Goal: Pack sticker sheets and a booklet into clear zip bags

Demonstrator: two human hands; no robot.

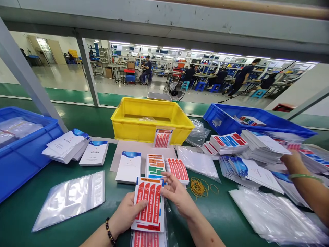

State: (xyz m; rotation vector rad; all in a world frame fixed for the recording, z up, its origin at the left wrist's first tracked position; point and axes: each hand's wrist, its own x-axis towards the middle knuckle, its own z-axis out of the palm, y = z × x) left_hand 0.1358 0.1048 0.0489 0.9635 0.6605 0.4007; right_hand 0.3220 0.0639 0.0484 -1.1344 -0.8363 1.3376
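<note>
A green worktable (77,228) carries a yellow plastic crate (133,132) at its far side. Clear plastic bags (74,197) lie flat at the left. Near the front edge, the left hand (124,212) grips "Max Level / Min Level" label sheets (154,202) with its thumb on top; the right hand (178,197), fingers curved, touches their right edge, whether gripping I cannot tell. Rubber bands (198,188) lie tangled rightward; a beaded bracelet (108,231) circles the left wrist

Left hand (124,213) was closed, thumb uppermost; right hand (177,195) faced it with fingers (171,180) bent. Both forearms (204,228) converged from below.
</note>
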